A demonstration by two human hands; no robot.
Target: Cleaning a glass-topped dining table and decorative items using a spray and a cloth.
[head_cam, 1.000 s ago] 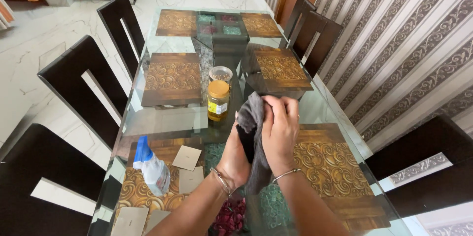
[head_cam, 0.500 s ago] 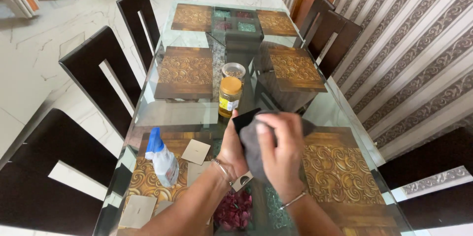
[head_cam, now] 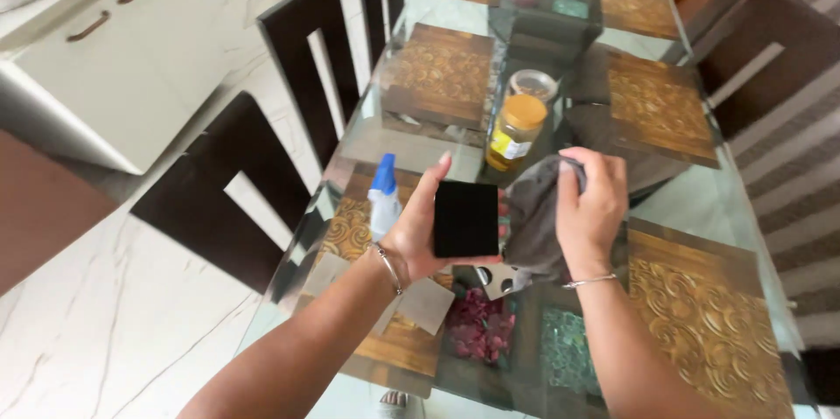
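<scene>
The left hand (head_cam: 420, 231) grips a black square tile (head_cam: 465, 219), its palm hidden; the right hand (head_cam: 591, 209) clutches a bunched grey cloth (head_cam: 532, 219).

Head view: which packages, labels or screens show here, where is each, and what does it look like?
Black square tile: held flat in the left hand, plain dark face, possibly a screen.
Jar: on the glass table beyond the hands, amber with orange lid, yellow-and-white label.
Spray bottle: left of the left hand, clear body, blue nozzle.
Grey cloth: in the right hand, no label.
</scene>
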